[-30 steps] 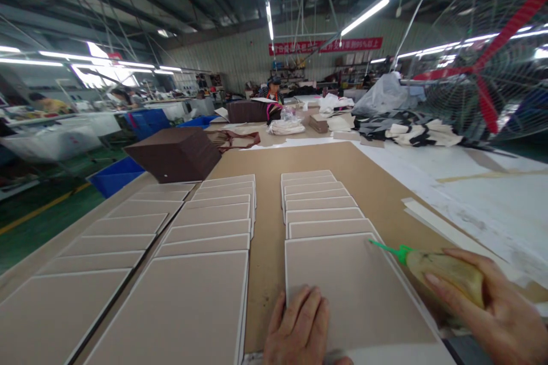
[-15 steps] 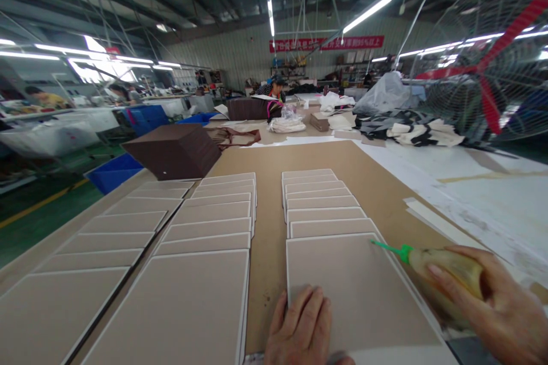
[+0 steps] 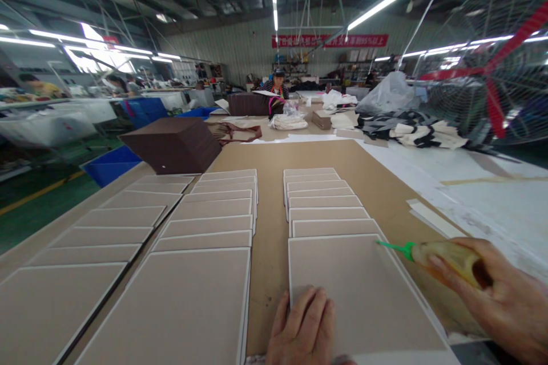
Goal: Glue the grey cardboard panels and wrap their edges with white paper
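My right hand (image 3: 500, 291) is wrapped round a soft squeeze bottle (image 3: 449, 262) of yellowish fluid with a green nozzle. Its thin tip rests at or just above the far right corner of the front beige panel (image 3: 363, 291); contact cannot be made out. On the near left part of that panel lies my left hand (image 3: 303, 325), fingers stretched flat. Behind this panel, several white-edged panels (image 3: 327, 214) overlap in a row. A second row (image 3: 192, 296) and a third row (image 3: 68, 291) of such panels lie to the left.
A stack of dark brown sheets (image 3: 175, 145) stands at the back left. White strips (image 3: 436, 219) lie right of the panels. Farther back are patterned cloth (image 3: 398, 125), a plastic bag (image 3: 387, 94) and a seated person (image 3: 279, 86). A large fan (image 3: 492, 77) stands at the right.
The view has shifted slightly. My right hand and the bottle remain by the panel's far right corner, the bottle tilted a little differently. My left hand stays flat on the panel.
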`<control>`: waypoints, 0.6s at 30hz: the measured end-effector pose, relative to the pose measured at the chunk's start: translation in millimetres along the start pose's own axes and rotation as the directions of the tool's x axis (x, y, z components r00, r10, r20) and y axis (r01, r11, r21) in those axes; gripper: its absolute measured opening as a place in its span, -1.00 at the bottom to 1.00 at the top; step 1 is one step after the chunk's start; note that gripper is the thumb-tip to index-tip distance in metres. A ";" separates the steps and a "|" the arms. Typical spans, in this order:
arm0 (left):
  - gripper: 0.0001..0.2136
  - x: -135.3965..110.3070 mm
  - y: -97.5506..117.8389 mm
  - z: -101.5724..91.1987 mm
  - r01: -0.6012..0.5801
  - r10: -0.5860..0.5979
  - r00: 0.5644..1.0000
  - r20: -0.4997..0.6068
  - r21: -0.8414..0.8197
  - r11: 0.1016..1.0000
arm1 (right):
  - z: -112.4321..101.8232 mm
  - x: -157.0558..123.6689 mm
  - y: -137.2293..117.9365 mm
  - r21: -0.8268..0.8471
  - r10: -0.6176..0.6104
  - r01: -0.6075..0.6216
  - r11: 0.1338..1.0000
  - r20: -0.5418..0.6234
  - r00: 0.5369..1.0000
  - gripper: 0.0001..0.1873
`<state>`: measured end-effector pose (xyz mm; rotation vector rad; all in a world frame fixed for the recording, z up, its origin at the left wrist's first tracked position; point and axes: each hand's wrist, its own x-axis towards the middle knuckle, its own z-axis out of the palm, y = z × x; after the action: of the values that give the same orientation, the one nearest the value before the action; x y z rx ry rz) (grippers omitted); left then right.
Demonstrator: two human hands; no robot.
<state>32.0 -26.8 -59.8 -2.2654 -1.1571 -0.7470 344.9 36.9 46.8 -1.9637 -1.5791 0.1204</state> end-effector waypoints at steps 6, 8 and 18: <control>-0.46 0.3 4.0 5.0 0.033 -0.034 0.998 -0.058 -0.023 0.999 | 3.1 2.6 0.7 -0.052 -0.006 0.005 0.999 -0.017 1.000 -0.35; -0.44 0.2 8.1 9.0 0.084 -0.089 0.990 -0.105 -0.049 0.995 | 4.0 2.2 0.9 -0.062 -0.017 0.015 0.998 -0.039 0.999 -0.35; -0.44 -0.4 12.9 13.8 0.114 -0.124 0.983 -0.134 -0.085 0.990 | 12.6 -5.0 9.3 -0.157 -0.244 0.233 0.960 -0.053 0.968 -0.51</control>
<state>46.0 -25.1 -72.5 -2.1806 -1.2245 -0.9955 346.1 36.3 30.4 -1.8463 -1.8074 -0.1704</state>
